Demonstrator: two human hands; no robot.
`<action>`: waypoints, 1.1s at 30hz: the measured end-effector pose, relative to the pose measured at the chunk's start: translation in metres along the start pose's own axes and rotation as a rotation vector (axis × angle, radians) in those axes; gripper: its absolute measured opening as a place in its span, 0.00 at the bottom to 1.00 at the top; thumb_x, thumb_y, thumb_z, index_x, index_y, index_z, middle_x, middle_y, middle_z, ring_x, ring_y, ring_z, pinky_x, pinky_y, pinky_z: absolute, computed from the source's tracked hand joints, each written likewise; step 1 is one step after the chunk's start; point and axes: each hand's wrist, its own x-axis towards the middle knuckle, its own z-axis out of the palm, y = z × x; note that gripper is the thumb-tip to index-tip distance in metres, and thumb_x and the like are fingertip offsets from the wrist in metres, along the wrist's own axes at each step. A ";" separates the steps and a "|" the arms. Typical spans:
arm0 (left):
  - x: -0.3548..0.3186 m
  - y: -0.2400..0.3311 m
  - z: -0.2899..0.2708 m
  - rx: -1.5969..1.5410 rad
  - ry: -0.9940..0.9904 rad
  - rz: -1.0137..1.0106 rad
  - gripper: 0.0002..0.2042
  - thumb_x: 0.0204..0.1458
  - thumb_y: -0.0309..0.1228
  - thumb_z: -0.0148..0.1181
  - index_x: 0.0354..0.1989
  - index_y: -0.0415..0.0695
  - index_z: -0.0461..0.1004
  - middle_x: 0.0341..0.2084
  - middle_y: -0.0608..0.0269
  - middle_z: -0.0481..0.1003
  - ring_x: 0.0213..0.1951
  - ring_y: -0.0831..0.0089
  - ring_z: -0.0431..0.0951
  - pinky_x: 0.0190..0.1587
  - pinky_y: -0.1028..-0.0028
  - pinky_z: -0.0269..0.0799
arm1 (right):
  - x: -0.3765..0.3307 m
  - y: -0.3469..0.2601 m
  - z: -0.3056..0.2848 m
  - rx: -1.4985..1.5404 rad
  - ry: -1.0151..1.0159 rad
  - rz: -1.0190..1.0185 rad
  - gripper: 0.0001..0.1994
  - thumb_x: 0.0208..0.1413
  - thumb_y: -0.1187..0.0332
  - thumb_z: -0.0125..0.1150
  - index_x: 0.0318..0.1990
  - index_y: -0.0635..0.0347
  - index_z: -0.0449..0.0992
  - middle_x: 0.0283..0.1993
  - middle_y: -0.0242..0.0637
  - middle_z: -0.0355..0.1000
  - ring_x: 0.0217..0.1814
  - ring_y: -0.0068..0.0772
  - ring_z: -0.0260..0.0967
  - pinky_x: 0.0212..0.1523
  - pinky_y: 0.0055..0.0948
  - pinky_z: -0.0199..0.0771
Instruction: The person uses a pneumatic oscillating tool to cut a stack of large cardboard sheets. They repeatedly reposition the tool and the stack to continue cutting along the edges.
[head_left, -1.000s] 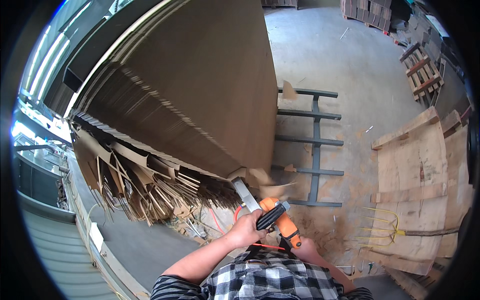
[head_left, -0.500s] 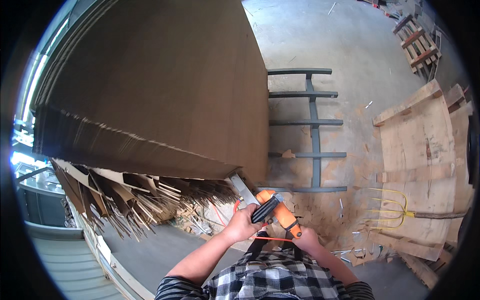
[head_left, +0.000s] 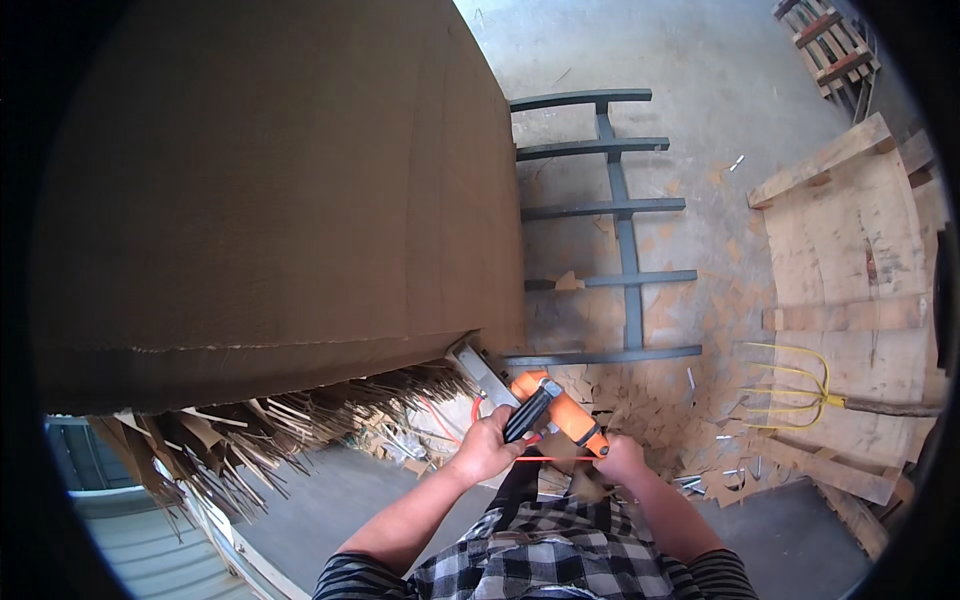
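View lower, orange tool [head_left: 571,417] within fingers [head_left: 495,428]

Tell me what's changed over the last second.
The view has shifted: the grey rack and yellow fork sit higher in the picture; the cardboard stack fills more of its left. Blurred scraps beside the stack's near corner are gone. Unchanged: left hand and right hand grip the orange tool, its metal end at that corner.

No text, label, brand, number or sign can be read anywhere in the head view.
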 end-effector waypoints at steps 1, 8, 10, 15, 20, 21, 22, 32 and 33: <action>0.004 -0.004 0.003 -0.006 -0.002 -0.008 0.17 0.41 0.26 0.59 0.43 0.39 0.67 0.28 0.50 0.74 0.34 0.60 0.76 0.40 0.68 0.70 | 0.004 0.004 0.002 -0.025 -0.003 -0.002 0.16 0.35 0.60 0.65 0.32 0.57 0.72 0.30 0.46 0.73 0.36 0.51 0.72 0.36 0.44 0.72; 0.016 -0.043 0.026 -0.159 -0.048 -0.009 0.16 0.43 0.27 0.60 0.42 0.40 0.67 0.27 0.53 0.73 0.32 0.63 0.75 0.40 0.71 0.70 | 0.017 0.026 0.025 -0.079 -0.050 0.010 0.16 0.33 0.61 0.63 0.31 0.58 0.72 0.30 0.47 0.73 0.36 0.50 0.72 0.37 0.44 0.72; 0.016 -0.032 0.025 -0.094 -0.065 -0.048 0.16 0.43 0.27 0.60 0.42 0.40 0.67 0.27 0.53 0.73 0.33 0.63 0.76 0.40 0.71 0.70 | 0.016 0.031 0.029 -0.020 -0.004 -0.038 0.16 0.32 0.61 0.63 0.30 0.59 0.72 0.27 0.47 0.72 0.33 0.51 0.71 0.35 0.44 0.72; 0.007 -0.011 0.022 0.025 -0.004 0.005 0.16 0.42 0.27 0.59 0.43 0.42 0.68 0.27 0.51 0.74 0.33 0.58 0.77 0.39 0.68 0.71 | 0.015 0.028 0.031 0.010 0.040 -0.065 0.15 0.32 0.61 0.63 0.28 0.59 0.72 0.25 0.47 0.72 0.31 0.52 0.71 0.33 0.44 0.72; 0.033 -0.023 0.022 -0.056 0.026 -0.012 0.13 0.42 0.24 0.59 0.38 0.40 0.69 0.23 0.58 0.71 0.28 0.73 0.72 0.34 0.72 0.69 | 0.035 0.029 0.017 -0.020 0.045 -0.060 0.14 0.33 0.62 0.63 0.29 0.59 0.72 0.26 0.45 0.72 0.31 0.50 0.72 0.33 0.44 0.72; 0.037 -0.026 0.023 -0.071 0.026 -0.007 0.12 0.42 0.24 0.59 0.38 0.40 0.69 0.23 0.59 0.70 0.28 0.73 0.71 0.34 0.72 0.69 | 0.039 0.030 0.016 -0.035 0.042 -0.059 0.14 0.34 0.62 0.62 0.29 0.59 0.72 0.26 0.45 0.73 0.31 0.50 0.72 0.33 0.44 0.72; 0.042 -0.030 0.025 -0.086 0.026 -0.004 0.12 0.42 0.24 0.59 0.37 0.40 0.69 0.23 0.59 0.70 0.27 0.74 0.71 0.34 0.73 0.69 | 0.044 0.032 0.014 -0.050 0.039 -0.057 0.14 0.34 0.62 0.62 0.30 0.58 0.72 0.27 0.45 0.73 0.32 0.50 0.72 0.34 0.43 0.72; 0.081 -0.067 0.039 -0.052 0.022 -0.067 0.13 0.43 0.26 0.59 0.39 0.42 0.67 0.25 0.50 0.73 0.30 0.57 0.76 0.35 0.67 0.70 | 0.079 0.051 0.039 -0.061 -0.022 0.004 0.13 0.36 0.63 0.61 0.31 0.58 0.73 0.29 0.45 0.74 0.34 0.49 0.72 0.35 0.44 0.72; 0.084 -0.069 0.040 -0.064 0.022 -0.068 0.13 0.43 0.26 0.59 0.39 0.42 0.67 0.25 0.51 0.73 0.30 0.58 0.76 0.35 0.67 0.70 | 0.083 0.054 0.043 -0.075 -0.019 0.011 0.13 0.36 0.62 0.61 0.31 0.58 0.73 0.29 0.45 0.74 0.34 0.49 0.72 0.35 0.44 0.72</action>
